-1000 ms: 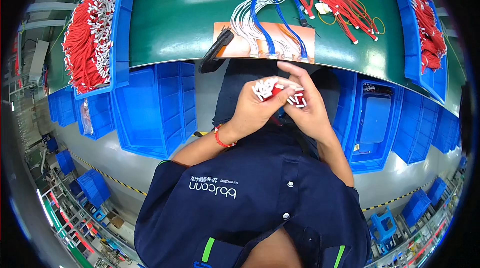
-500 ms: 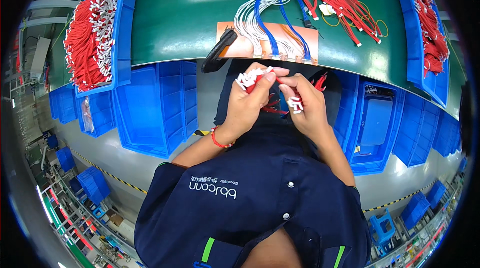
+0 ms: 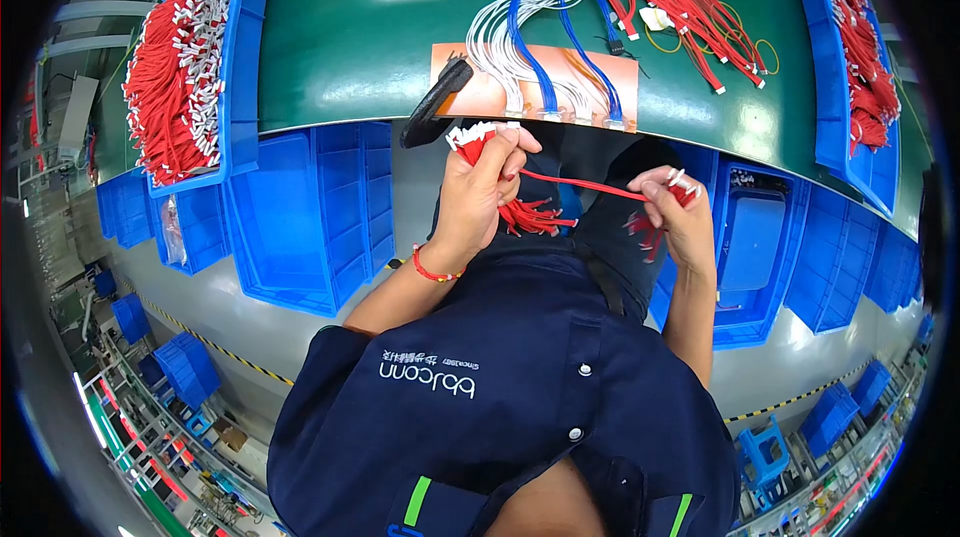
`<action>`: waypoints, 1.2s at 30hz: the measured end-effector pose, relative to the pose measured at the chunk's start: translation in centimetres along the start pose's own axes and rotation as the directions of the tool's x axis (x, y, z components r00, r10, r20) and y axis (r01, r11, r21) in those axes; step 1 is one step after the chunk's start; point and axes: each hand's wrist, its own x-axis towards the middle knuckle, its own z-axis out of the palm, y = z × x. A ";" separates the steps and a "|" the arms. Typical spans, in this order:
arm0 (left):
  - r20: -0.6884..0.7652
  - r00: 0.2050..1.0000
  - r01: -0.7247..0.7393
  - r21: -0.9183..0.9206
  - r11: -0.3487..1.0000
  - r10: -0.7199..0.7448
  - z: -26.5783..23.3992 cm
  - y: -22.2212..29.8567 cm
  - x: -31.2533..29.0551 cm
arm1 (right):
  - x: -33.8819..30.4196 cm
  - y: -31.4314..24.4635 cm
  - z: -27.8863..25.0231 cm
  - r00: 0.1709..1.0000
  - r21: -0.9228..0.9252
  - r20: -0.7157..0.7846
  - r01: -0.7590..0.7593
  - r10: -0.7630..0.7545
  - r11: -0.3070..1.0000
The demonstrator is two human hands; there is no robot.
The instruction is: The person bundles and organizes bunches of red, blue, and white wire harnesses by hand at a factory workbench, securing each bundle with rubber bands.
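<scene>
My left hand [image 3: 478,187] is closed round a bundle of red cables [image 3: 532,218]. Their white connectors [image 3: 480,133] bunch above the thumb, and the loose ends hang below the palm. A single red cable [image 3: 585,183] stretches from this hand across to my right hand [image 3: 678,212]. My right fingers pinch that cable and also keep a smaller bunch of red cables [image 3: 646,235], with white connectors [image 3: 683,185] poking out at the top. Both hands are in front of the table's near edge, above my lap.
Blue bins piled with red cables stand at the left [image 3: 240,67] and right [image 3: 830,87] of the green table [image 3: 370,27]. White and blue cables [image 3: 490,37] lie on an orange sheet [image 3: 622,87] beside a black strap [image 3: 437,102]. More red cables [image 3: 690,17] lie behind. Blue crates [image 3: 290,227] stand below.
My hands have moved apart from close together. The right hand has gone right, drawing one red cable out between them; the left has shifted slightly left.
</scene>
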 end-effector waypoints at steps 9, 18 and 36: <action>-0.058 0.996 -0.061 0.034 0.998 0.063 0.4 0.1 0.3 | 0.9 1.0 -1.0 0.977 0.664 0.053 0.121 -0.208 0.738; -0.045 0.999 0.008 -0.042 0.999 -0.010 0.4 0.9 0.5 | 0.8 -0.3 3.3 0.999 0.420 -0.005 0.051 -0.054 0.906; 0.118 0.990 0.066 0.077 0.995 -0.075 -1.4 2.0 0.4 | 2.4 -1.3 5.9 0.968 0.137 -0.221 0.152 -0.119 0.979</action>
